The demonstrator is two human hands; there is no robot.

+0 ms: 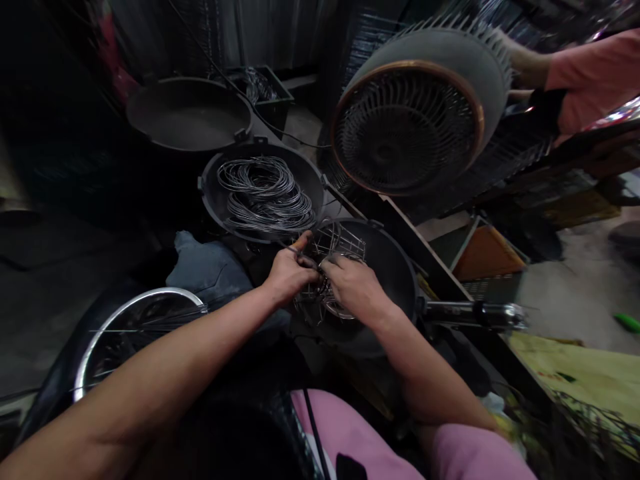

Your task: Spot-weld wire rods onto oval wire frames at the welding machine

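My left hand (pixel 296 270) and my right hand (pixel 353 285) are close together over a dark round basin (pixel 397 263). Both have curled, darkened fingertips pressed into a tangle of thin metal wire pieces (pixel 340 308). A gridded wire frame (pixel 350 241) lies just beyond my fingers inside the basin. The fingers partly hide what each hand grips, and the dim light blurs the small parts. Directly behind my left hand is a second dark basin (pixel 210 193), holding several coiled bundles of grey wire (pixel 263 190).
A large round fan (pixel 410 127) stands close ahead on the right, near a co-worker's orange sleeve (pixel 595 73). A third wide pan (pixel 190 113) is at the back left. A chrome tube (pixel 455 312) juts rightward beside the basin. A shiny wheel-like ring (pixel 85 360) lies lower left.
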